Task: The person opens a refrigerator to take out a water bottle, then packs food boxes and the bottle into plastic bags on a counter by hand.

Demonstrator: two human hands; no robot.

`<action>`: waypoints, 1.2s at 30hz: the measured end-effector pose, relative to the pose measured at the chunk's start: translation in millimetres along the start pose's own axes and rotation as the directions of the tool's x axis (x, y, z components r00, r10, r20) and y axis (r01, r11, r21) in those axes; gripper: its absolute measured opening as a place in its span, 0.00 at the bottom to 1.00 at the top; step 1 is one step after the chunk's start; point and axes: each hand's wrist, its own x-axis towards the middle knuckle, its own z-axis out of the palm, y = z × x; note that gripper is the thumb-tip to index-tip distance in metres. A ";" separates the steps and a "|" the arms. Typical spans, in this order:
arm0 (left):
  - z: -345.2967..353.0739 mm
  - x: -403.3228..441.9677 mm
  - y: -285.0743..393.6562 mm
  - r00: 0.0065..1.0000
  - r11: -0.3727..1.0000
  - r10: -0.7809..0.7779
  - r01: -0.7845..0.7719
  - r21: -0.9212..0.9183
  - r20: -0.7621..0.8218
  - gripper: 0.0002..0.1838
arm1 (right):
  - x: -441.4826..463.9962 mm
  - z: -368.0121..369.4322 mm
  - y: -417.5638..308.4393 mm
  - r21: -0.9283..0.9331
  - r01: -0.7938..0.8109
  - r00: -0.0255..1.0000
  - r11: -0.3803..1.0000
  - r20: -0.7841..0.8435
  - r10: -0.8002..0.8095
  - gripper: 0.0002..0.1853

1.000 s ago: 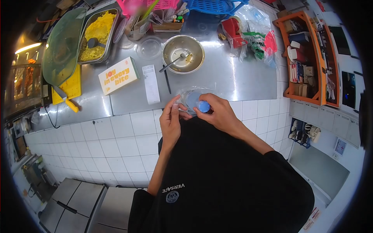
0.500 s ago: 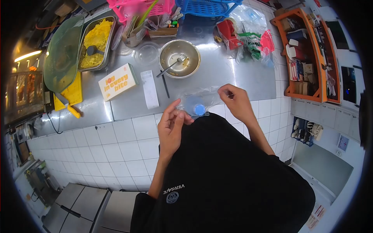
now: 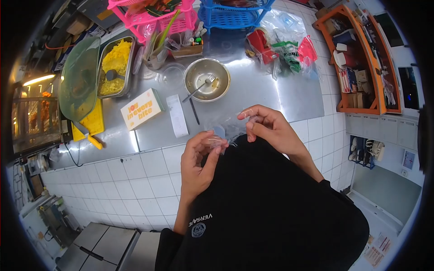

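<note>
A clear plastic bag stretches between my two hands in front of the table edge. My left hand pinches its near left part, thumb against fingers. A round bluish piece, perhaps a lid or cap, shows beside those fingertips; its kind is unclear. With fingers curled, my right hand grips the other end of the film. Beyond them, a metal mixing bowl holds a fork leaning on its rim. A dark thin stick lies near a white paper slip.
A printed box and a metal tray of yellow food are on the left. A knife rests by a yellow board. Pink and blue baskets stand behind. Plastic packets lie at right.
The bag has bunched up, and the blue round piece has shifted left and now shows less. My right hand has moved slightly left and down. The view has tilted a little.
</note>
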 end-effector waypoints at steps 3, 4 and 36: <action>1.2 8.3 5.5 0.999 0.999 -0.039 0.040 -0.025 0.019 0.18 | 0.4 3.2 -2.6 -0.095 0.037 0.999 0.995 0.014 -0.036 0.19; 4.0 12.7 5.4 0.999 0.998 -0.038 0.039 -0.041 0.030 0.17 | 5.3 6.7 -0.5 -0.164 0.091 0.996 0.982 0.037 -0.086 0.20; -93.2 40.9 -148.1 0.945 0.901 -0.222 0.105 0.421 0.238 0.36 | 37.5 -13.6 -14.1 -0.704 0.064 0.997 0.707 0.022 -0.068 0.07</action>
